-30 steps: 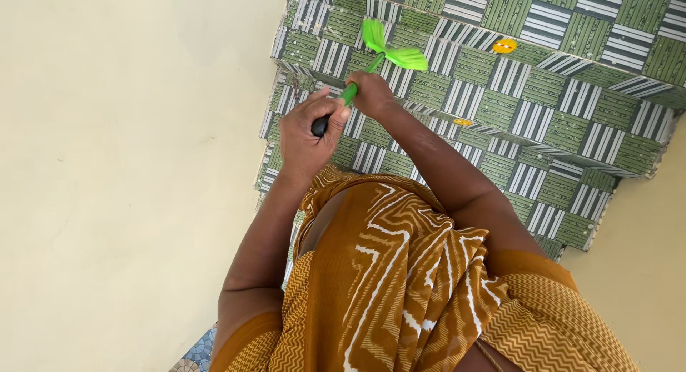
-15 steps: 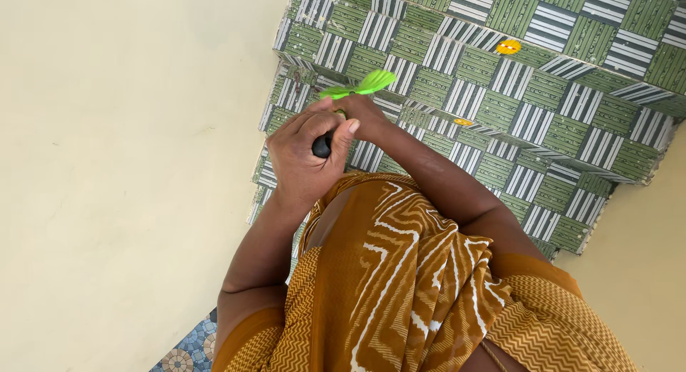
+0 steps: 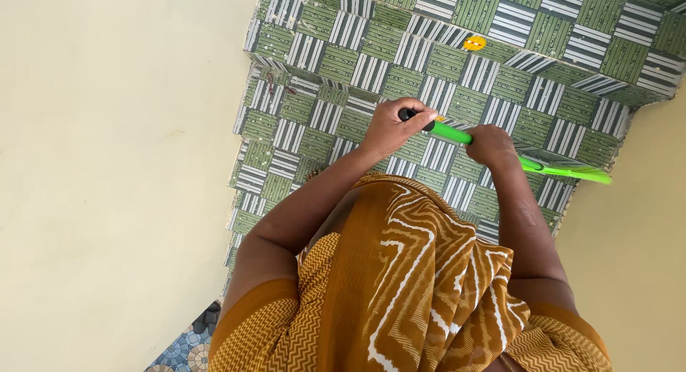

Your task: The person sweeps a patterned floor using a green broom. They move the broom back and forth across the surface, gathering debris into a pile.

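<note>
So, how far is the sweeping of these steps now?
Done: hard to tell; no step looks fully clean. In hand: left hand and right hand grip the broom, bristles at the right end of a step. Left: a yellow scrap higher up and dark specks by the left wall.

A green broom (image 3: 500, 152) with a black handle end is gripped by both hands above green-and-white tiled steps (image 3: 336, 79). The left hand (image 3: 395, 127) is closed around the black end, the right hand (image 3: 491, 143) around the green shaft. The bristles (image 3: 582, 173) are spread near the cream wall (image 3: 636, 272). A yellow spot (image 3: 474, 42) is seen on an upper step.
</note>
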